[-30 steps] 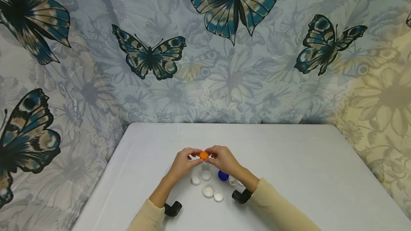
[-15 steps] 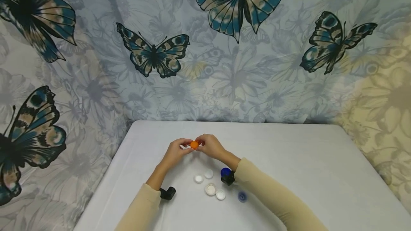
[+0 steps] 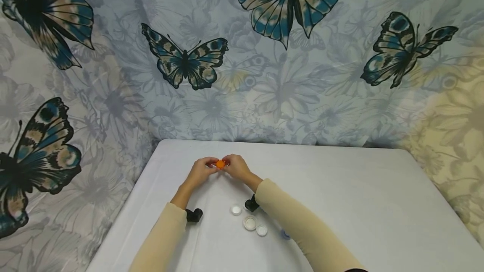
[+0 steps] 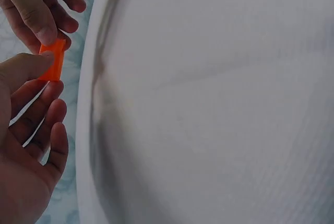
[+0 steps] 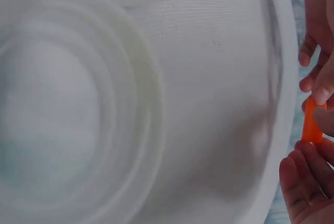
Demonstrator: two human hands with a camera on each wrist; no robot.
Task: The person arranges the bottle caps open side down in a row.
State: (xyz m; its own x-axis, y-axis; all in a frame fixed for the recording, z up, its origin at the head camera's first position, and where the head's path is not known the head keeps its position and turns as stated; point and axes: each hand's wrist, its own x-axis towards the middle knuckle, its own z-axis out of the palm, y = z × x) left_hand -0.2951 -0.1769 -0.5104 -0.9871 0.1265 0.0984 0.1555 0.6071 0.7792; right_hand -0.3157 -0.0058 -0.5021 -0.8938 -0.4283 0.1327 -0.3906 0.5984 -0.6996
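An orange bottle cap (image 3: 220, 164) is held up between both hands near the far left part of the table. My left hand (image 3: 198, 171) pinches it from the left with thumb and fingers. From the other side my right hand (image 3: 237, 167) pinches it too. Seen edge-on, the cap (image 4: 54, 62) shows in the left wrist view between the thumbs and fingertips, with the other fingers of the left hand (image 4: 31, 156) loosely bent. In the right wrist view, the same cap (image 5: 311, 122) sits at the right edge.
White caps lie nearer on the table (image 3: 340, 200): one (image 3: 236, 209), a larger ringed one (image 3: 249, 223) and a small one (image 3: 261, 230). A bluish cap (image 3: 285, 234) is partly covered by the right sleeve (image 3: 302, 221). A butterfly-print cloth (image 3: 283, 95) hangs behind.
Both hands have moved forward and left with the orange cap, away from the other caps. The right forearm now covers the dark blue cap and some white ones.
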